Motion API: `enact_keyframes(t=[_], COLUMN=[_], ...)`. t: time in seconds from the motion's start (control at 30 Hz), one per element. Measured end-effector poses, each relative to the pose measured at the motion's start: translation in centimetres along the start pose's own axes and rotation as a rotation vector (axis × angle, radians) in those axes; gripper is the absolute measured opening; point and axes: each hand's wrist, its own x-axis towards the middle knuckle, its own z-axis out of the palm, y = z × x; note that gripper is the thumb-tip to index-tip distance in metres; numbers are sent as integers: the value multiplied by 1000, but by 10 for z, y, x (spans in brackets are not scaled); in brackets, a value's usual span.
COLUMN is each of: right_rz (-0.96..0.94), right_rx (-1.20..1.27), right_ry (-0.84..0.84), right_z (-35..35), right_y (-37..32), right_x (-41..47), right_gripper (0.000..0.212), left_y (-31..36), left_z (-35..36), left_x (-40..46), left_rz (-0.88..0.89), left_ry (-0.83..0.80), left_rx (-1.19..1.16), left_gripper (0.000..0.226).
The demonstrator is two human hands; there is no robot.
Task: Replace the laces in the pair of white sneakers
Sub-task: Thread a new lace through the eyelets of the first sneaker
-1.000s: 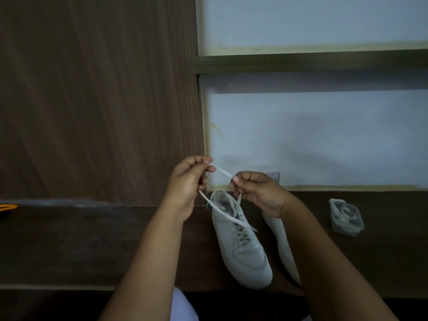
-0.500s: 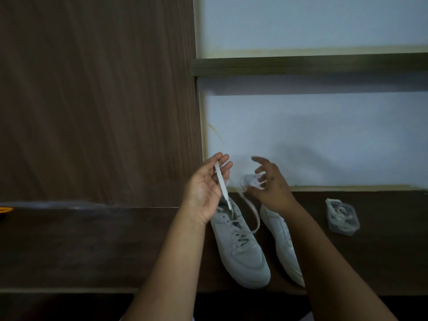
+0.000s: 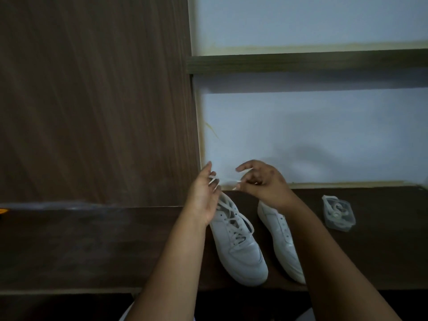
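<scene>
Both hands have come back together above the heel end of the laced sneaker (image 3: 236, 237): the left hand (image 3: 203, 198), its fingers nearly straight, has the lace (image 3: 228, 181) running between its fingertips, and the right hand (image 3: 261, 181), open and reaching half a second ago, now pinches the lace's other end with curled fingers. Just below that pinch the second sneaker (image 3: 281, 239) lies bare of lace, so the job looks about half done, with a knot likely being formed and the small packet (image 3: 338, 212) waiting off to the right.
</scene>
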Motion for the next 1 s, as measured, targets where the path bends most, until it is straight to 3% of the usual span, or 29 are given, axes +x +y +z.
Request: enact_keyframes(t=[0.1, 0.13, 0.2, 0.27, 0.3, 0.33, 0.4, 0.43, 0.53, 0.6, 0.67, 0.87, 1.0], right_rz=[15, -27, -152, -231, -217, -149, 96, 232, 485, 525, 524, 460, 325], right_rx=[-286, -453, -649, -573, -419, -179, 282, 364, 176, 49, -27, -108, -315], right_ry=[76, 103, 210, 408, 521, 603, 621, 557, 243, 110, 90, 81, 87], right_z=[-25, -30, -34, -34, -34, -34, -27, -21, 8, 26, 36, 46, 55], right_y=[12, 18, 29, 37, 38, 38, 41, 45, 73, 88, 97, 101, 104], right_x=[-2, -1, 0, 1, 1, 1, 0, -2, -15, -23, -26, -24, -27], right_gripper=[13, 13, 14, 18, 19, 20, 19, 16, 16, 14, 10, 13, 14], left_y=[-1, 1, 7, 10, 9, 6, -4, -10, -32, -47, -62, -79, -88], left_z=[-8, -10, -10, -6, -4, -2, -3, -6, -25, -36, -42, -36, -38], left_x=[-8, -13, -25, -39, -40, -39, -25, -15, 15, 27, 36, 39, 47], left_rz=[-21, -62, -206, -331, -349, -329, -197, -113, 25, 5, -6, 252, 175], left_ry=[2, -79, -397, -807, -937, -958, -705, -513, -131, -45, 4, 121, 136], left_rx=[568, 746, 937, 941, 910, 881, 905, 949, 1026, 1002, 1017, 1492, 1346], left_gripper=[25, 26, 28, 27, 24, 21, 22, 23, 21, 23, 25, 18, 18])
